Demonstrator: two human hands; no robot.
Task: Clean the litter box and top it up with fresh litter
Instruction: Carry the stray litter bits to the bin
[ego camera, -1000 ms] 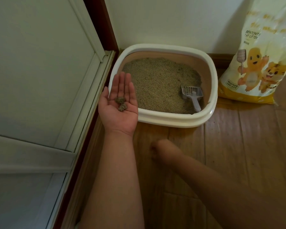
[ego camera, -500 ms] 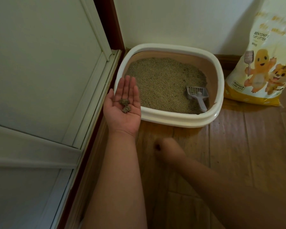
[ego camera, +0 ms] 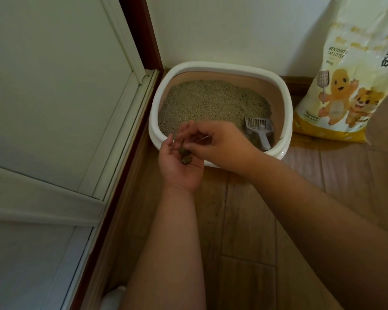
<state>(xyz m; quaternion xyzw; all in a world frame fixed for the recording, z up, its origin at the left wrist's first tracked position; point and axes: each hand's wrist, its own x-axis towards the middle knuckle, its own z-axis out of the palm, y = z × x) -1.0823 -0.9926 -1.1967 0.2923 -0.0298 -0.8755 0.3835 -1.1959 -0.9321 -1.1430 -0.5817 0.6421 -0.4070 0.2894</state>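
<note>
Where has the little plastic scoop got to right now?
In the head view, the grey scoop lies inside the litter box, in its near right corner, head on the litter and handle leaning on the front wall, just right of the right hand.

"BENTONIT" and "CAT LITTER" are printed in grey on the yellow-and-white plastic litter bag point(ego camera: 345, 81), well right of the fingers. Large dark Chinese characters are printed beside them, cut off by the frame edge.

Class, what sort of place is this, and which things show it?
Probably a home's floor corner kept for a cat: a white-rimmed litter box of grey granules, a yellow cat-litter bag, wooden plank flooring.
</note>
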